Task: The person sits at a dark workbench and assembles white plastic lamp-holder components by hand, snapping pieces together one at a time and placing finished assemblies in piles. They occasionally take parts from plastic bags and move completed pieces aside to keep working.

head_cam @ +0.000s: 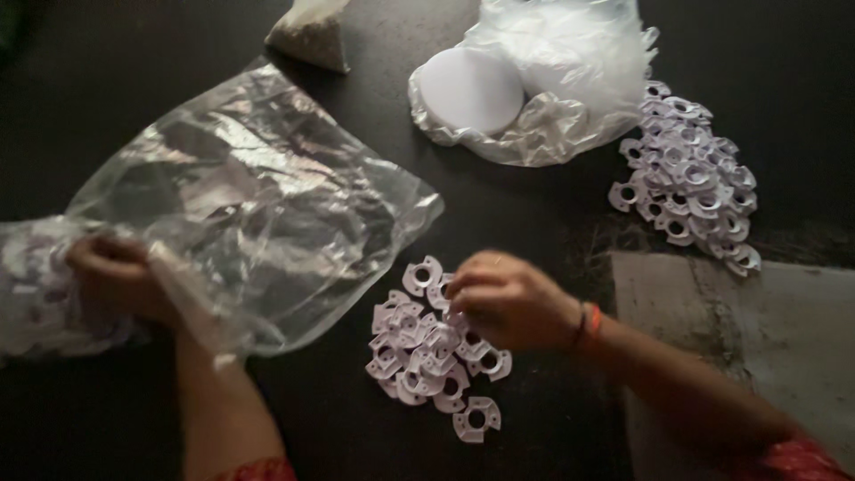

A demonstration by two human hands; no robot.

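Head view: I see my right hand with fingers pinched together on the near pile of white rings beneath it; my left hand clamped on the clear plastic bag.

On a dark table, the left hand reaches inside a large clear plastic bag while the right hand picks at a small pile of white ring-shaped pieces, a bigger pile lying well apart
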